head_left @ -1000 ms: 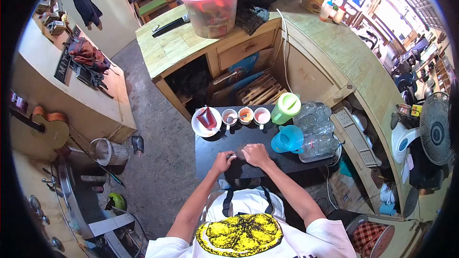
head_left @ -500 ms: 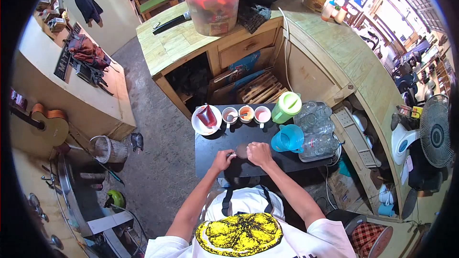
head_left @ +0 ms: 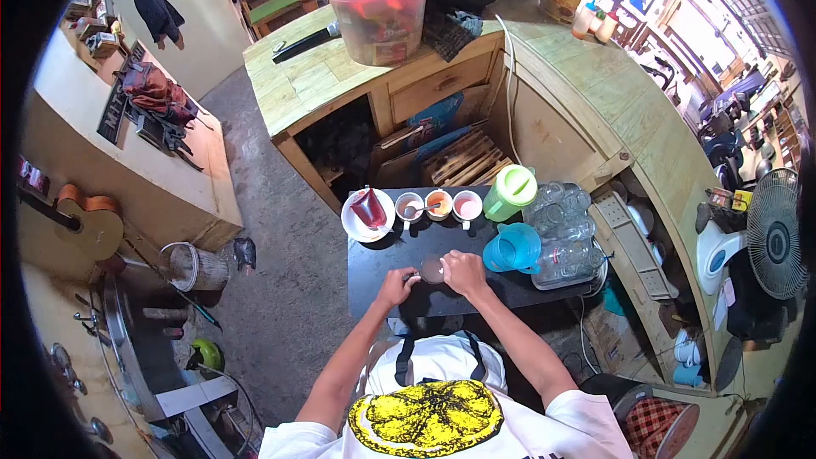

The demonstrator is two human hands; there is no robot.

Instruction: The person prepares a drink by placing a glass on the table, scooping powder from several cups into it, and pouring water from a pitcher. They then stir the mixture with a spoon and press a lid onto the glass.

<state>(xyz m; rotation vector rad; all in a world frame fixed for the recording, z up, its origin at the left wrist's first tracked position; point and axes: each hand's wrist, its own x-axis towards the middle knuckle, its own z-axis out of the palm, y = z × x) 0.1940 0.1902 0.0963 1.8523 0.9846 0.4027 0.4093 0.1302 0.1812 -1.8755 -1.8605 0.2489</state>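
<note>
Both hands work a small round cup [head_left: 431, 270] near the front of the black bench [head_left: 374, 268]: left hand [head_left: 396, 287] pinches something tiny at its rim, right hand [head_left: 464, 272] cups its side. Likely mid-prep; next needs steady hold.

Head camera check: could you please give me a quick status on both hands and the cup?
Left hand and right hand both on the small cup, on the black table. Cup upright. Blue pitcher close beside right hand, not touching.

Black table [head_left: 374, 265] with cups [head_left: 438, 204], pitchers [head_left: 510, 246].
</note>
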